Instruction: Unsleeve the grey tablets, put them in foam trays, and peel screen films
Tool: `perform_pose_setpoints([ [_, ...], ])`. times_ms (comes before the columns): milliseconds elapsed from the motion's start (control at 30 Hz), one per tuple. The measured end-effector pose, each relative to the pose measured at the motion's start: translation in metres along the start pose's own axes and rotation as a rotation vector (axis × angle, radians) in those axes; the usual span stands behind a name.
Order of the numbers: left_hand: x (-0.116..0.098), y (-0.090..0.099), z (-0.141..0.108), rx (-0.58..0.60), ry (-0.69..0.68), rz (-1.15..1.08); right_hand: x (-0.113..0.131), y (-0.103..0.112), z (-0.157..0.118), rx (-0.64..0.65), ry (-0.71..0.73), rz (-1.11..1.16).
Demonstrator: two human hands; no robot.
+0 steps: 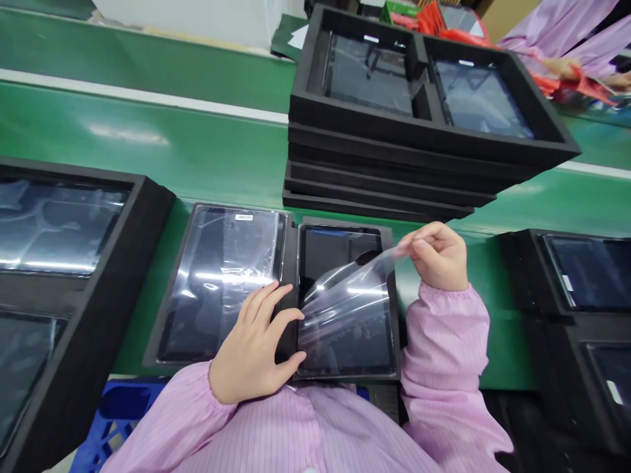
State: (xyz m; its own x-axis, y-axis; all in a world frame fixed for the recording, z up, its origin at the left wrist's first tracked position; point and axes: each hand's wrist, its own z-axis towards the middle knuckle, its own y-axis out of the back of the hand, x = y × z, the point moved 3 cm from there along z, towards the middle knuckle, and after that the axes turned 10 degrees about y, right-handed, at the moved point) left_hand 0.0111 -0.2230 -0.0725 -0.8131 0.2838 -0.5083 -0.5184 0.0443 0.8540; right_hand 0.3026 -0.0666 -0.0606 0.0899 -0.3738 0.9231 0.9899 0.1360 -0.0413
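Note:
Two flat tablet screens lie side by side in front of me on dark foam. My right hand (438, 257) pinches the corner of a clear protective film (352, 289), which is lifted and curled off the upper right of the right screen (340, 355). The film's lower left part still lies against that screen. My left hand (261, 345) is spread, its thumb and index fingertip at the right screen's left edge and its other fingers over the lower right of the left screen (217, 282). The left screen is covered by wrinkled film with a small white label near its top.
Stacked black foam trays (374, 138) with screens in the top one stand behind. More foam trays are at the left (113, 263) and right (537, 328). A person's hands (566, 69) are at the upper right, near red material. A blue crate (121, 407) sits below.

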Motion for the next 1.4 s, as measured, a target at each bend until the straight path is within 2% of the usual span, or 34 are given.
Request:
perform_pose_setpoints([
  [200,0.000,-0.001,-0.001,-0.001,-0.058,0.097,0.003,0.000,0.005,-0.010,0.073,0.139],
  [433,0.002,0.000,0.001,0.169,-0.108,0.174,0.008,0.004,0.005,0.105,0.056,0.299],
  [600,0.003,-0.001,0.002,0.168,-0.111,0.223,0.004,0.009,0.002,0.194,0.039,0.383],
  [733,0.004,-0.003,0.002,0.171,-0.123,0.245,-0.002,0.012,0.003,0.312,0.055,0.478],
  [900,0.006,-0.003,0.001,0.198,-0.143,0.244,-0.009,0.014,0.002,0.566,0.116,0.771],
  [1033,0.006,-0.002,0.001,0.216,-0.141,0.232,-0.014,0.017,0.001,0.687,0.125,0.901],
  [1267,0.005,-0.002,0.003,0.227,-0.132,0.197,-0.013,0.010,0.001,0.655,0.127,0.876],
  [1400,0.005,-0.002,0.002,0.209,-0.138,0.181,-0.007,0.003,0.001,0.730,0.149,0.957],
])
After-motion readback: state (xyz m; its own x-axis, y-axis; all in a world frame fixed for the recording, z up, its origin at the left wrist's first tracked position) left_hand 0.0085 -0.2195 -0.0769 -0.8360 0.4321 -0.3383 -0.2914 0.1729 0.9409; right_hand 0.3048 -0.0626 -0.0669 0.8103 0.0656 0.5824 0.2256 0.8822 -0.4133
